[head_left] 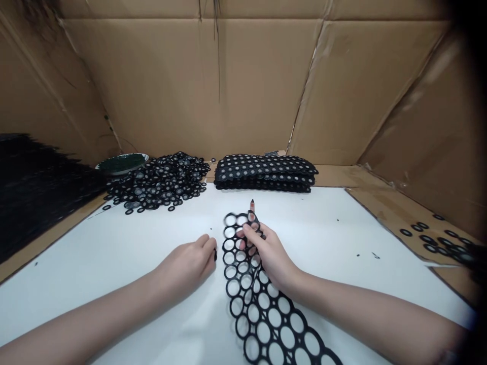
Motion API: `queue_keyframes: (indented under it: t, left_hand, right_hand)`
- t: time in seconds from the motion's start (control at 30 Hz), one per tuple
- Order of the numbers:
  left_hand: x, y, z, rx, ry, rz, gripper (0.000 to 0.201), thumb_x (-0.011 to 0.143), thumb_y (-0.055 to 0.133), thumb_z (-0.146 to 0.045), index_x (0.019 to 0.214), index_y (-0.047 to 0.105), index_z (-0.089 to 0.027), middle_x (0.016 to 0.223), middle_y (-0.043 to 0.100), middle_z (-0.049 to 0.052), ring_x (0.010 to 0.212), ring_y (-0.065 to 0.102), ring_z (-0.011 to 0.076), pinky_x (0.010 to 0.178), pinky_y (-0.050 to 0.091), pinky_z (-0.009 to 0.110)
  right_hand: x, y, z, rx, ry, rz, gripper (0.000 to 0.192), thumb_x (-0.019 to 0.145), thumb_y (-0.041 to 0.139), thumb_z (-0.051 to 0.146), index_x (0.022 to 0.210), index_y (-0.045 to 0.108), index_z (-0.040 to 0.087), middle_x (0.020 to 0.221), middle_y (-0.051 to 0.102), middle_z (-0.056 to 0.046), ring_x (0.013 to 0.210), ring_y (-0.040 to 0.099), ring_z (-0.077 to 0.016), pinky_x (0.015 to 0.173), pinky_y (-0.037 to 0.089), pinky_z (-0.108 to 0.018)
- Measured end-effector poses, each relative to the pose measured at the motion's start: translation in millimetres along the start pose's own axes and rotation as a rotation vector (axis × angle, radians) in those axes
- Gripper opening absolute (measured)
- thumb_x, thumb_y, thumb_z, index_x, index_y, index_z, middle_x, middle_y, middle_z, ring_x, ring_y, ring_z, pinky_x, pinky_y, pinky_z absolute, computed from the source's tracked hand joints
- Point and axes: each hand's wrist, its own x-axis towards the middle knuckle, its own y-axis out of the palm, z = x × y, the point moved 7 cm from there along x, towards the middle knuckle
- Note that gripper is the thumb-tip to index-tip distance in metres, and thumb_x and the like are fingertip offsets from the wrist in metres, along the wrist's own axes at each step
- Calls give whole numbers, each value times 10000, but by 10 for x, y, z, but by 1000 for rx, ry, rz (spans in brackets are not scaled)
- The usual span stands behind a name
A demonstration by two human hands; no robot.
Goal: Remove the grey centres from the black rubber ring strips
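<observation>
Our right hand (268,253) lies on top of the black punched-out strip (262,304), fingers curled around a thin pointed tool (252,207) whose tip sticks up past the strip's far end; the grip looks like a pen hold, likely so the tip can poke at the holes. The hand's weight also pins the strip flat on the white worktop (323,228). Our left hand (190,263) rests just left of the strip, fingers drawn together, fingertips pinching a small dark piece (215,255) near the strip's edge; we cannot tell what it is exactly.

The strip runs from mid-worktop back toward us, its holes mostly empty, white showing through. Further out, a loose pile of black rings (160,182) sits at far left, within reach, with a green dish (122,163) behind it. A stack of filled sheets (266,172) lies far centre. More loose rings (433,238) lie scattered on cardboard at right. Cardboard walls (243,81) enclose the spot.
</observation>
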Motion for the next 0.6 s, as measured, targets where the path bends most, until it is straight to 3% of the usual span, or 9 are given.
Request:
queue_keyframes:
  t: [0.2, 0.47, 0.6]
  left_hand:
    - [-17, 194, -119, 280, 152, 30, 236, 868, 264, -207, 797, 485, -167, 724, 539, 36, 542, 545, 173, 460, 358, 280]
    - [11, 146, 65, 142, -103, 83, 196, 833, 296, -280, 824, 444, -152, 717, 584, 60, 537, 574, 198, 457, 353, 287]
    - [128, 12, 354, 67, -183, 20, 199, 823, 301, -318, 814, 434, -170, 752, 618, 74, 625, 596, 210, 525, 384, 285]
  right_hand:
    - [82, -33, 45, 205, -15, -39, 213, 712, 557, 346, 823, 496, 176, 865, 598, -31, 724, 581, -132, 600, 456, -248]
    - [171, -160, 50, 122, -52, -91, 246, 740, 514, 387, 871, 517, 179, 920, 608, -38, 651, 553, -101, 533, 427, -208]
    - [229, -149, 90, 130, -87, -33, 221, 758, 496, 350, 882, 497, 167, 928, 614, -65, 741, 565, -128, 597, 453, -231]
